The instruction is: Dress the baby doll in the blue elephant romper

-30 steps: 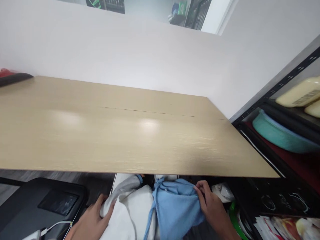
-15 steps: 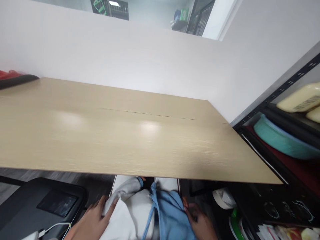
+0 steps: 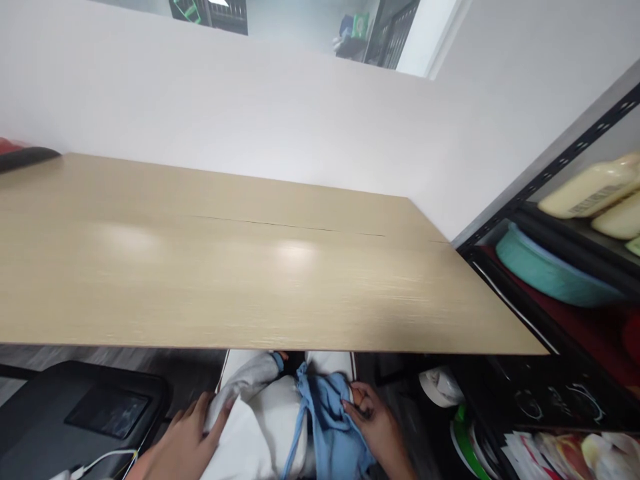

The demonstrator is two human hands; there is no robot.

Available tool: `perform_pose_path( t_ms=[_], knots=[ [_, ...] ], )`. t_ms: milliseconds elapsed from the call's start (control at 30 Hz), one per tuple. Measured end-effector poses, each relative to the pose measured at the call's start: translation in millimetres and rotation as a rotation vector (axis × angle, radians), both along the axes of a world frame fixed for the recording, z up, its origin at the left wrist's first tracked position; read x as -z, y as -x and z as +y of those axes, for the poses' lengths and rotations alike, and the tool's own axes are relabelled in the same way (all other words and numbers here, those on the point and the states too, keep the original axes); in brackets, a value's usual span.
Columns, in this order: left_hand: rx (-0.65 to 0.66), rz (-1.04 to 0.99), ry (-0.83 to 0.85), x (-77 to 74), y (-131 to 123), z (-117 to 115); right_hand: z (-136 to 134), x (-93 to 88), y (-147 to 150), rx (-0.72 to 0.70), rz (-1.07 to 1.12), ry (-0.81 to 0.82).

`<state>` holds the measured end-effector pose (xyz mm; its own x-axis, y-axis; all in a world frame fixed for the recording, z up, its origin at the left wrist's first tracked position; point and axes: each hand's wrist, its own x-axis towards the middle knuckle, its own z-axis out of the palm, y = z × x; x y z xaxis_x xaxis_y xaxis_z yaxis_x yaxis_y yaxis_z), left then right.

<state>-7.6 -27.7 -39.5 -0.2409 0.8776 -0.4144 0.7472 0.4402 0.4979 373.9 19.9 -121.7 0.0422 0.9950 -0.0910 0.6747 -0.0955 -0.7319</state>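
On my lap, below the table edge, lies a soft white and grey garment. Its grey sleeve ends in a blue cuff with a small brown tip showing. My left hand holds the grey fabric at the left, thumb on top and fingers along its outer side. A blue cloth with a thin tie lies bunched on the right half. My right hand pinches the right edge of this blue cloth, beside a small orange-brown piece whose kind I cannot tell. The lower parts of both fabrics are cut off by the frame.
A light wooden table spans the view ahead, against a white wall with a window. At the lower left is a black case with a phone and a cable. Dark shelves at the right hold a teal basin and cream bottles.
My right hand has moved up and slightly left, lifting and bunching the edge of the blue cloth. My left hand stays on the grey fabric. The view has shifted slightly.
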Motion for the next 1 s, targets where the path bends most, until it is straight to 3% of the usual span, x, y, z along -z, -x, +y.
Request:
perform_pose_path(
  t_ms=[133, 300, 533, 700, 833, 933, 1000],
  knots=[
    [0.007, 0.001, 0.005, 2.7, 2.4, -2.2, 7.1, -9.2, 6.1, 0.024, 0.013, 0.014],
    [0.034, 0.032, 0.028, 0.8, 5.7, -2.5, 11.2, -31.9, -8.5, 0.339, 0.023, -0.019],
    [0.028, 0.009, 0.057, -15.4, 2.1, 4.8, 15.4, -60.8, -81.0, 0.609, -0.167, -0.064],
    [0.059, 0.028, 0.084, -12.4, 4.3, 3.4, 15.6, -90.1, -132.5, 0.826, -0.24, -0.141],
    [0.091, 0.05, 0.049, 0.9, 8.8, 0.3, 12.9, -117.9, -144.5, 0.99, -0.22, -0.351],
    [0.087, 0.057, 0.028, 7.6, 10.7, -2.1, 12.1, -139.1, -134.0, 1.113, -0.19, -0.697],
    [0.096, 0.05, 0.01, 8.3, 10.6, -3.3, 11.0, -150.1, -122.8, 1.113, -0.171, -0.87]
  ],
)
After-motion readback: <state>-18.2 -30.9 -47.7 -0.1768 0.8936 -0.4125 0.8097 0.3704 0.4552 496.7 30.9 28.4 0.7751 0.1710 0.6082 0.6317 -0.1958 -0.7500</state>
